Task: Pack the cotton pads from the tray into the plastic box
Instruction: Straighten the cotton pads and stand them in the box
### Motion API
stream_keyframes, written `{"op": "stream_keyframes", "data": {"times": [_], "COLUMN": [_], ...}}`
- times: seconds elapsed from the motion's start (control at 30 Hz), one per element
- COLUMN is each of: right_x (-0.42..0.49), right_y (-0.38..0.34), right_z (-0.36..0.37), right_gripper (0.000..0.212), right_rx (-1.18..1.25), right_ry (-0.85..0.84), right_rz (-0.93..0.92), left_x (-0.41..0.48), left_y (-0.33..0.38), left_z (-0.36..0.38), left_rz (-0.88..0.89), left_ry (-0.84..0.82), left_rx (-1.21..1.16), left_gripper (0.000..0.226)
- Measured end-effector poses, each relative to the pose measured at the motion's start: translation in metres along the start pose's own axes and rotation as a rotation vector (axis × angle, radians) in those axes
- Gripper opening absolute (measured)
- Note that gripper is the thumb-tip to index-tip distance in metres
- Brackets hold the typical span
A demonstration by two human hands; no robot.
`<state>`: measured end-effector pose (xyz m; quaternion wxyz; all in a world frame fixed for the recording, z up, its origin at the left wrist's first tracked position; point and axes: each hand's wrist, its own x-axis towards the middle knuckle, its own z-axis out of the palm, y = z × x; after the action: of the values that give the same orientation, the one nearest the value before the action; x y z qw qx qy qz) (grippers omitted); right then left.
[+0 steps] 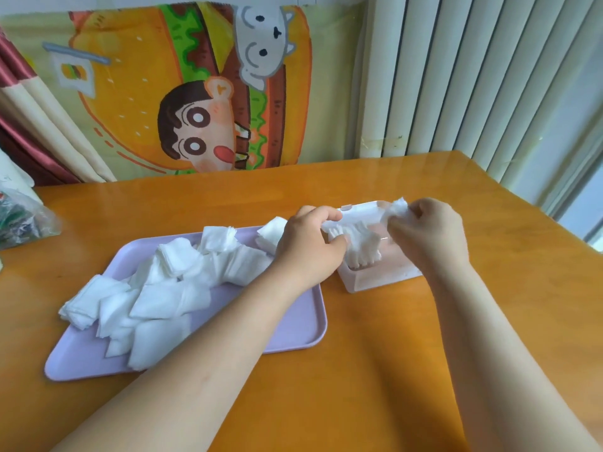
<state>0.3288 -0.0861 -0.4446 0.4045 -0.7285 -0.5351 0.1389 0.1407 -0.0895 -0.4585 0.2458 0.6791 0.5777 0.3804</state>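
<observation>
Your left grip [310, 243] and right grip [430, 233] both sit over the plastic box [381, 278], with a bunch of cotton pads [360, 246] stretched between them. The left grip has its thumb and curled fingers closed on one end of that bunch, above the box's near-left corner. The right grip pinches the other end, with a tuft of white pads poking up past your knuckles at the box's far side. The middle of the bunch hangs down inside the box, its lower edges near the pinkish bottom; I cannot tell if they touch it.

The box is translucent and open on top. It stands on the orange counter [391, 353], just beside the right edge of the lilac tray [293, 327]. Most of the loose pads [169, 288] lie on the tray in tumbled stacks, heaped toward its left and far side, and one stack overhangs the left rim.

A crumpled plastic bag [19, 216] lies at the counter's left edge, well apart from the tray. A cartoon burger cloth [182, 93] hangs behind the counter.
</observation>
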Motion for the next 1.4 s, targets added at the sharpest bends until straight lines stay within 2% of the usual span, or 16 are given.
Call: {"op": "stream_keyframes", "data": {"times": [0.07, 0.2, 0.27, 0.3, 0.37, 0.4, 0.57, 0.7, 0.83, 0.93, 1.03, 1.1, 1.17, 1.27, 1.4], "right_x": [-0.002, -0.003, -0.003, -0.003, -0.004, -0.004, -0.004, -0.004, -0.008, -0.012, -0.023, -0.041, -0.065, -0.096, -0.109], "right_y": [0.005, 0.006, 0.005, 0.004, 0.002, 0.000, -0.005, 0.001, -0.001, -0.007, -0.024, -0.042, -0.060, -0.065, -0.054], "right_z": [0.012, 0.023, 0.024, 0.024, 0.023, 0.021, 0.012, 0.024, 0.027, 0.029, 0.037, 0.045, 0.060, 0.088, 0.106], "right_gripper": [0.009, 0.025, 0.013, 0.014, 0.032, 0.034, 0.027, 0.036, 0.021, 0.022, 0.023, 0.022, 0.020, 0.021, 0.029], "right_rx": [-0.127, -0.202, -0.206, -0.204, -0.197, -0.187, -0.191, -0.252, -0.273, -0.287, -0.115, 0.077, 0.243, 0.250, 0.210], "right_ry": [-0.021, -0.035, -0.016, -0.016, -0.047, -0.068, -0.121, -0.215, -0.025, 0.057, 0.135, 0.079, -0.106, -0.319, -0.357], "right_rz": [0.017, 0.049, 0.043, 0.026, -0.019, -0.042, -0.103, -0.107, -0.137, -0.170, -0.347, -0.452, -0.441, -0.412, -0.403], "left_x": [0.001, -0.002, -0.003, -0.003, -0.003, -0.002, -0.003, -0.007, -0.018, -0.035, -0.052, -0.056, -0.057, -0.054, -0.056], "left_y": [-0.005, -0.014, -0.016, -0.016, -0.017, -0.017, -0.019, -0.021, -0.023, -0.033, -0.055, -0.070, -0.083, -0.093, -0.100], "left_z": [0.008, 0.016, 0.017, 0.018, 0.019, 0.019, 0.019, 0.020, 0.011, -0.011, -0.038, -0.055, -0.070, -0.076, -0.073], "left_rz": [0.032, 0.067, 0.074, 0.080, 0.089, 0.092, 0.100, 0.116, 0.166, 0.201, 0.150, 0.093, 0.013, -0.089, -0.131], "left_ry": [-0.038, -0.030, -0.021, -0.023, -0.028, -0.031, -0.042, -0.043, -0.036, 0.008, 0.104, 0.185, 0.237, 0.199, 0.146], "left_rx": [0.067, 0.076, 0.074, 0.076, 0.076, 0.073, 0.057, 0.040, 0.057, 0.102, 0.198, 0.283, 0.340, 0.349, 0.281], "left_gripper": [0.025, 0.017, 0.017, 0.018, 0.019, 0.019, 0.020, 0.022, 0.024, 0.018, 0.014, 0.013, 0.018, 0.030, 0.028]}}
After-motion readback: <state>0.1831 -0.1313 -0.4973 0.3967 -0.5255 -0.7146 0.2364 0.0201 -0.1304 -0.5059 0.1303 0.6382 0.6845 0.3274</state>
